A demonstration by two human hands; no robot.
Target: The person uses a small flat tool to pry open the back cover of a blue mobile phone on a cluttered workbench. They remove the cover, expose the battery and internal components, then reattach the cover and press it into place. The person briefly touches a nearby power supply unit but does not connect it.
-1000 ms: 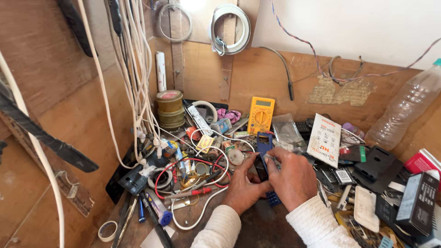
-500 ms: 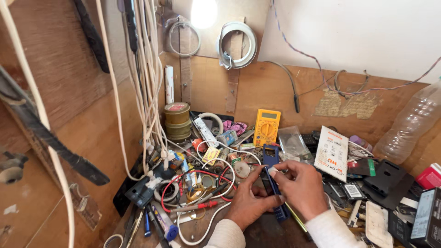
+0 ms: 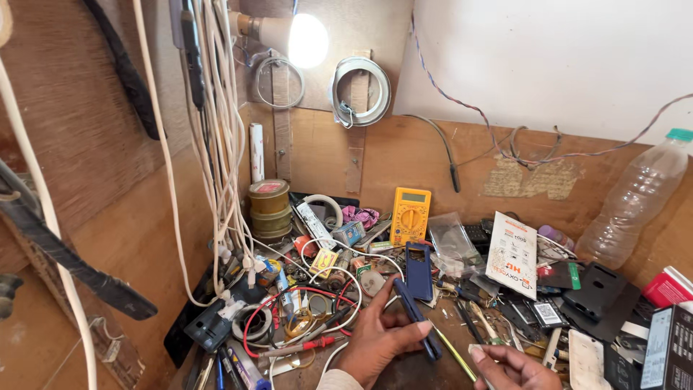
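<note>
A corner of brown wooden panels [image 3: 86, 108] is lit by a bare glowing bulb [image 3: 307, 40] mounted high on the back board. Above the panels, a white wall [image 3: 563, 58] is seen, and the wooden bench [image 3: 447, 339] below is crowded with clutter.

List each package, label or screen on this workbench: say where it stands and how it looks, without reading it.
Yellow multimeter: centre back, upright, grey screen on top.
White card package: right of centre, tilted, red markings.
Small yellow packet: among the wires, left of centre.
Black box: right edge, pale label.
Red-and-white box: far right.
</note>
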